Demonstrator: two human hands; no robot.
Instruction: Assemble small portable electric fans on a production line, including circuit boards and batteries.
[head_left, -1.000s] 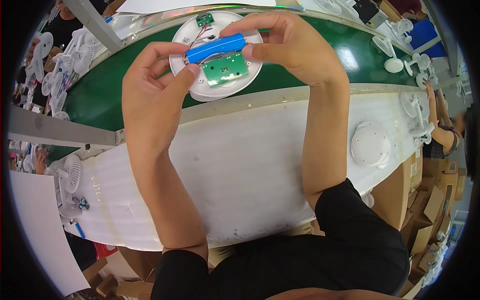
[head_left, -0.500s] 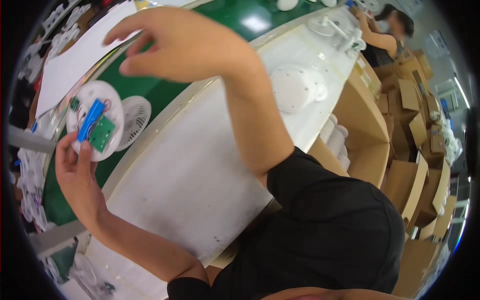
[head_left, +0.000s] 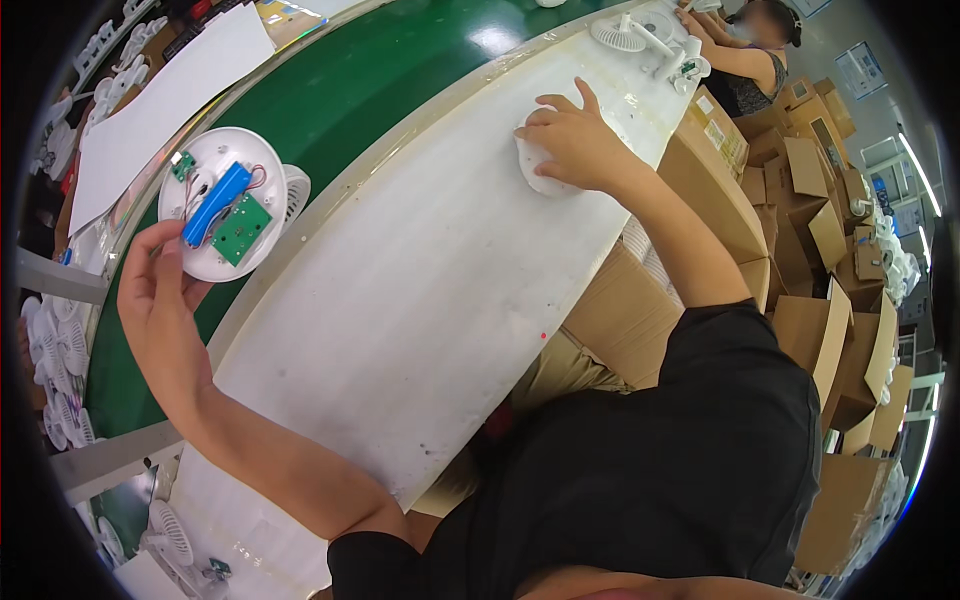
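My left hand (head_left: 165,285) pinches the edge of a round white plastic base (head_left: 225,150), tilted with its inside showing. In that base sit a blue cylindrical battery (head_left: 217,205), a green circuit board (head_left: 241,229), a smaller green board (head_left: 183,166) and thin wires. Farther along the white worktop, my right hand (head_left: 570,145) grips a rounded white plastic part (head_left: 530,165), thumb on its near side and fingers over its top. My hand hides much of that part.
A slotted white fan part (head_left: 296,190) lies behind the base on the green conveyor belt (head_left: 390,90). White fans (head_left: 620,35) stand at the worktop's far end, near another person (head_left: 750,65). Open cardboard boxes (head_left: 710,190) line the right. A grey metal bar (head_left: 115,460) crosses at left.
My right hand has swung from over the belt to the right and come down on the white part. My left hand has raised the base slightly, turning its inside more toward me.
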